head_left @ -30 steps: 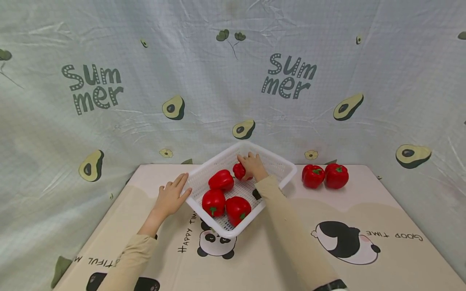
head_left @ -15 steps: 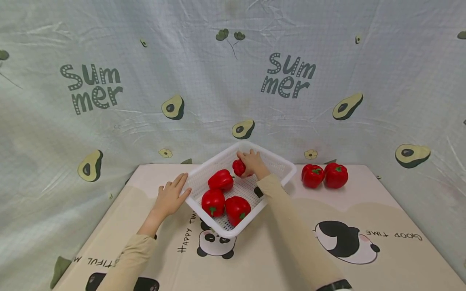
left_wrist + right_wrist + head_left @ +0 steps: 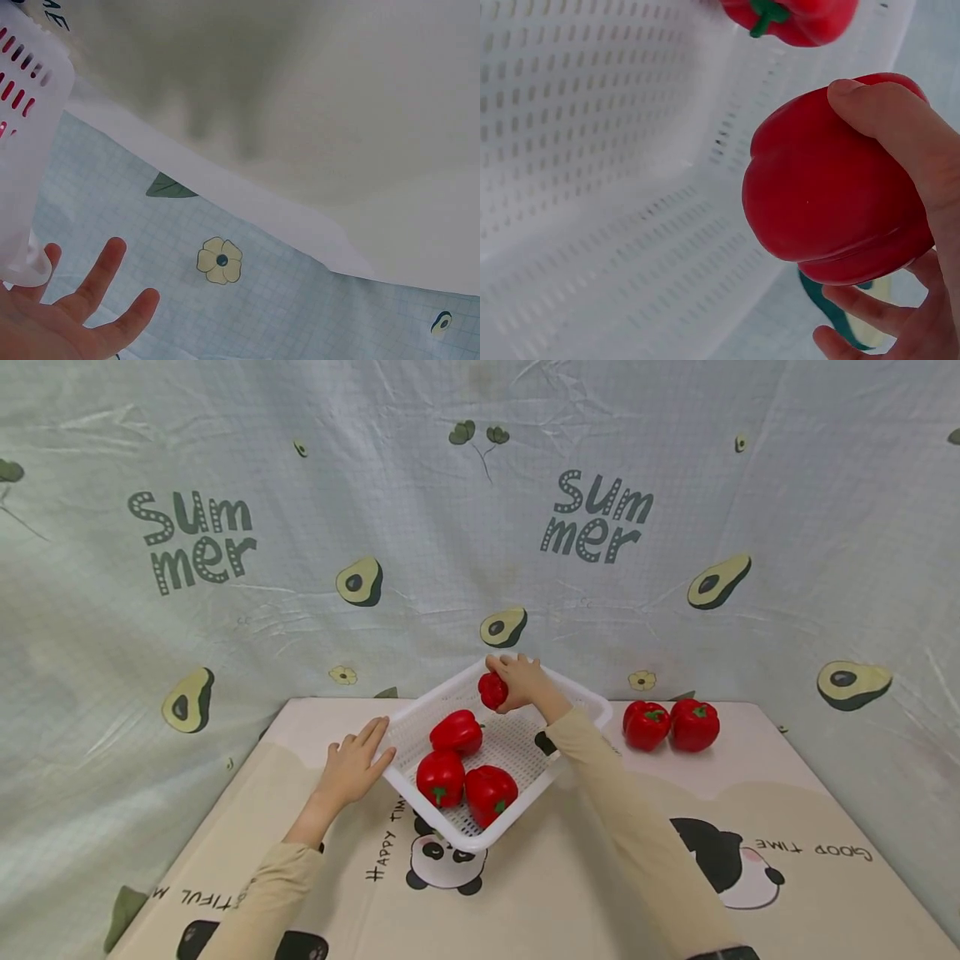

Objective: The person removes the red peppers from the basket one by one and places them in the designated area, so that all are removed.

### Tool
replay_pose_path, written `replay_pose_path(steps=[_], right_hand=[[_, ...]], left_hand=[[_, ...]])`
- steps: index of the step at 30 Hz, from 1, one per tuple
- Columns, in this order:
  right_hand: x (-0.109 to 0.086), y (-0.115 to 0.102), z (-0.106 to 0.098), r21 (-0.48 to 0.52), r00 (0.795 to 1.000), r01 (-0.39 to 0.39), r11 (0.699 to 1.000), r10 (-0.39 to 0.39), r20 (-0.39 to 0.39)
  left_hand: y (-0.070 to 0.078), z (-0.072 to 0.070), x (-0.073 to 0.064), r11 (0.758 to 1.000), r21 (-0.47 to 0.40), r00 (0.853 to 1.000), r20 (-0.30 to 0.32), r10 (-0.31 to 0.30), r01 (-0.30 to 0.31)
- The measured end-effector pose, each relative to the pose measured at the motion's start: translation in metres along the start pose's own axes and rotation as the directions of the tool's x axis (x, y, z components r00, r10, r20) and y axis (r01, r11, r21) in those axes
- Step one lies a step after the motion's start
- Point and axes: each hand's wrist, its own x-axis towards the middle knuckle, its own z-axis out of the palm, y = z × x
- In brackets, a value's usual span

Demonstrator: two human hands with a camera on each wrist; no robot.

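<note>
A white plastic basket [image 3: 431,817] stands askew on the table. Three red bell peppers lie in its left and near part, one of them a bell pepper [image 3: 491,793] by the near corner. My right hand [image 3: 525,683] grips another red bell pepper [image 3: 832,187] above the basket's far half; the right wrist view shows thumb and fingers around its sides. My left hand [image 3: 351,768] rests at the basket's left corner with fingers extended. In the left wrist view that hand [image 3: 71,319] has its fingers spread beside the basket's rim [image 3: 30,262].
Side by side on the table's far right sit two more red bell peppers, a left pepper [image 3: 646,725] and a right pepper [image 3: 693,725]. A printed curtain [image 3: 420,527] hangs behind the table's back edge. The tabletop [image 3: 360,910] carries panda drawings.
My right hand has lifted the bell pepper from the basket's floor, up and slightly toward the far side. The left hand and the basket have stayed in place.
</note>
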Motion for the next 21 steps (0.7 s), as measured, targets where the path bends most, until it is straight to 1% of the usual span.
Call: replay_pose_path(steps=[6,12,16,21], right_hand=[[-0.009,0.0,-0.021,0.024,0.998,0.064,0.998,-0.064,-0.012],[-0.023,0.001,-0.035,0.014,0.991,0.13,0.991,-0.13,-0.044],[-0.034,0.002,-0.039,-0.005,0.983,0.162,0.987,-0.161,-0.085],[-0.049,0.007,-0.042,-0.015,0.967,0.206,0.979,-0.205,-0.151]], left_hand=[[0.0,-0.001,0.001,1.0,0.005,1.0,0.005,-0.002,0.002],[0.001,-0.001,0.0,1.0,0.007,1.0,0.01,-0.006,0.006],[0.001,-0.001,0.0,1.0,0.005,1.0,0.011,-0.006,0.006],[0.002,-0.001,0.001,1.0,0.006,1.0,0.004,-0.002,0.002]])
